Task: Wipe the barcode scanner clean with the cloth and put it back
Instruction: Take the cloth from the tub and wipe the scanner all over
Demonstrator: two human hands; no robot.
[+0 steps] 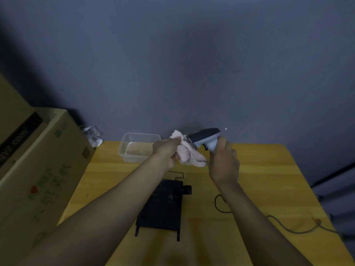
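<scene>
The barcode scanner (206,137), grey with a dark top, is held up over the far part of the yellow table (269,169). My right hand (223,164) grips its handle from below. A crumpled pale pink cloth (187,153) is bunched in my left hand (166,152) and presses against the scanner's front end. The scanner's cable (288,225) trails over the table to the right.
A clear plastic tub (134,148) with a little water stands at the table's far left. A black flat stand (163,206) lies in the middle near me. A large cardboard box (34,169) sits to the left. A grey wall is behind.
</scene>
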